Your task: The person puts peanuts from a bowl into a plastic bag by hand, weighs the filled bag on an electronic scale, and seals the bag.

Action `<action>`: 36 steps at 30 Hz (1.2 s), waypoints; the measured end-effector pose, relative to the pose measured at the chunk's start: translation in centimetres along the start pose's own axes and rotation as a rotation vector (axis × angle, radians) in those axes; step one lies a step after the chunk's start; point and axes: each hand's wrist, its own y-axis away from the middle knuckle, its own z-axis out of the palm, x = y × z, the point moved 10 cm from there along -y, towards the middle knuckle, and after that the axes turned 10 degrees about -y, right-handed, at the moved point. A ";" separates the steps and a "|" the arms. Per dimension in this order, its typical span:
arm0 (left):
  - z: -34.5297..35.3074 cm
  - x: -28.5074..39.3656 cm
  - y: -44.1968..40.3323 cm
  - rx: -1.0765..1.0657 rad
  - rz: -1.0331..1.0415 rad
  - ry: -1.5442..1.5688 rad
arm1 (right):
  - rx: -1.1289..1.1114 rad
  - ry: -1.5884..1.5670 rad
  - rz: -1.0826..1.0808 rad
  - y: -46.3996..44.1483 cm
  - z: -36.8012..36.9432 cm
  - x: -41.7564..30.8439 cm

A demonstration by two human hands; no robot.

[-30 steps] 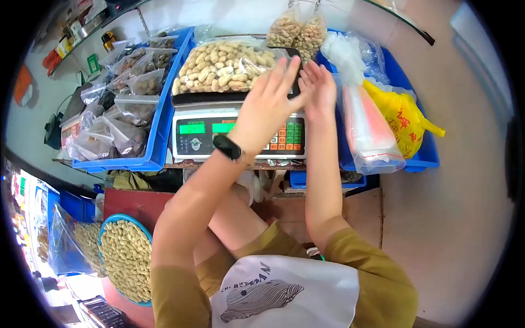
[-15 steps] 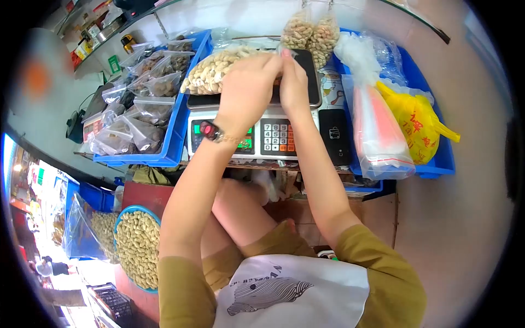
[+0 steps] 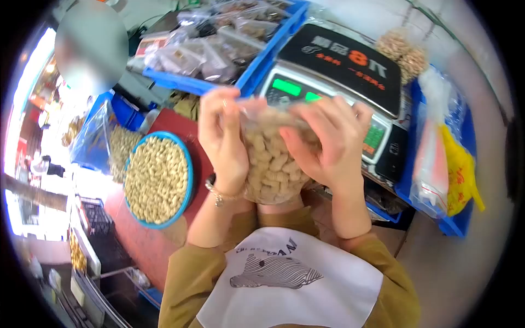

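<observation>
A clear plastic bag of unshelled peanuts is held upright above my lap. My left hand grips its upper left side, with the fingers curled at the top edge. My right hand is on the upper right side, thumb and fingers bent round the bag's top, slightly blurred. Just behind the bag stands a digital scale with a black platform, its green displays lit and its keypad partly hidden by my hands.
A blue basin heaped with peanuts sits at left on a red surface. Behind is a blue tray of small zip bags. On the right, another blue tray holds plastic bags, near a black phone. A blurred person stands back left.
My hands have lifted the peanut bag off the scale and brought it back over my lap. The bag has turned upright, and the view has swung left.
</observation>
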 end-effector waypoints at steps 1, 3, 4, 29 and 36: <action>-1.5 -0.3 1.7 -0.033 0.098 -0.166 | -0.081 -0.026 0.046 1.6 1.7 0.6; -3.8 -5.1 5.3 -0.029 -0.233 0.234 | -0.256 -0.066 0.135 4.5 4.6 1.8; -4.8 -4.8 5.5 -0.073 -0.195 0.227 | -0.254 -0.117 0.119 4.8 5.1 1.4; -8.8 -6.4 8.6 -0.266 -0.148 0.290 | -0.225 -0.522 0.421 11.1 14.7 1.4; -9.4 -10.2 7.1 -0.216 -0.175 0.407 | -0.149 -0.433 0.232 6.7 18.3 -0.9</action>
